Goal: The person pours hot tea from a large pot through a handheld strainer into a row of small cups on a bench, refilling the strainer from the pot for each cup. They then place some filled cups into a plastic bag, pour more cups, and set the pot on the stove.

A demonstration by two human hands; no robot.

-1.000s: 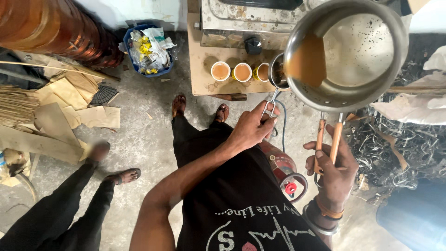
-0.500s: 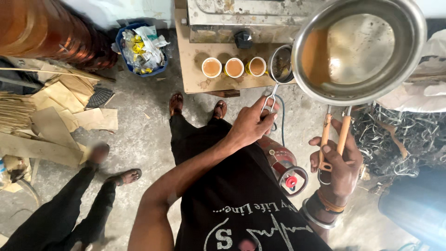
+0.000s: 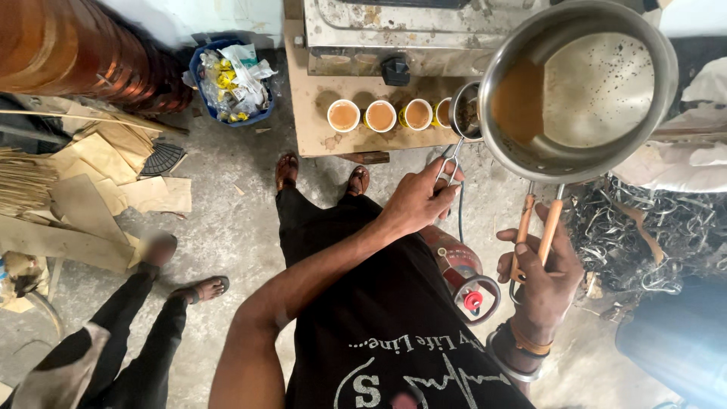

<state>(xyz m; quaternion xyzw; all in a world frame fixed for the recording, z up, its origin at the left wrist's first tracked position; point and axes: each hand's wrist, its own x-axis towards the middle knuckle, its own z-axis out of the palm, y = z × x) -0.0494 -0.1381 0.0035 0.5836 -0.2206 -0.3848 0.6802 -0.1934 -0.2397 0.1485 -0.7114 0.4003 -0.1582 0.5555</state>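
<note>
head view, looking straight down the person's black shirt to a concrete floor. the right hand (image 3: 541, 276) is closed around the two wooden-covered bars of the handle (image 3: 536, 231) of a steel pan (image 3: 598, 76), fingers wrapped, thumb on the side; the pan is held up high and tilted, so the brown tea (image 3: 519, 102) pools at its left side and the bare bottom shows on the right. the left hand (image 3: 418, 201) pinches the thin wire handle of a strainer (image 3: 463, 113), fingers curled shut on it; the strainer bowl sits just under the pan's left edge, over the right end of a row of cups (image 3: 380, 116). three cups show whole and a fourth is partly hidden behind the strainer; all hold light brown tea. the cups stand on a low wooden bench (image 3: 310, 91), in front of a worn metal stove (image 3: 424, 26) with a black knob (image 3: 395, 70).

the person's sandalled feet (image 3: 286, 170) stand just before the bench. a red gas cylinder (image 3: 466, 276) stands at the right leg, below the left hand. left of the bench is a blue bin (image 3: 198, 72) full of wrappers. further left lie scraps of cardboard (image 3: 91, 163) and a brown barrel (image 3: 76, 45). another person's legs (image 3: 151, 333) in black trousers stand at lower left. tangled metal scrap (image 3: 651, 227) lies right.
</note>
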